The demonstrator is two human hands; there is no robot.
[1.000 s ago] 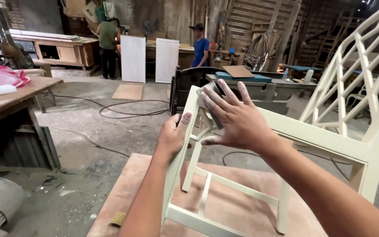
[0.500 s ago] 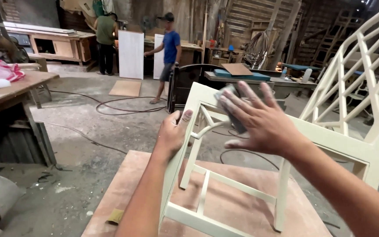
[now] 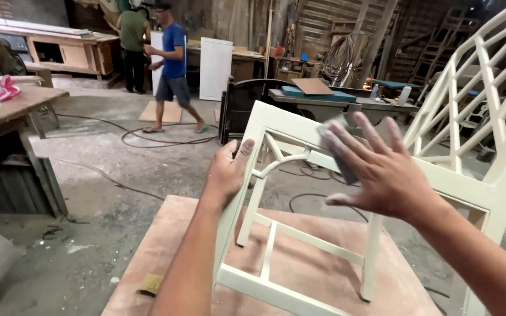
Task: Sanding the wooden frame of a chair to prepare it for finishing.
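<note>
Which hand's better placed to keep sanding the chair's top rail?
Right, probably. The right hand lies flat on the sanding pad against the cream chair frame. The left hand grips the chair's front leg, steadying it.

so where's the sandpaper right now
The grey sandpaper is under the fingers of the right hand, pressed against the cream chair frame right of centre, while the left hand grips the frame's leg.

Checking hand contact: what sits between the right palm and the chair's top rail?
In the head view, a grey sanding sheet lies under the right hand, against the cream chair frame.
</note>
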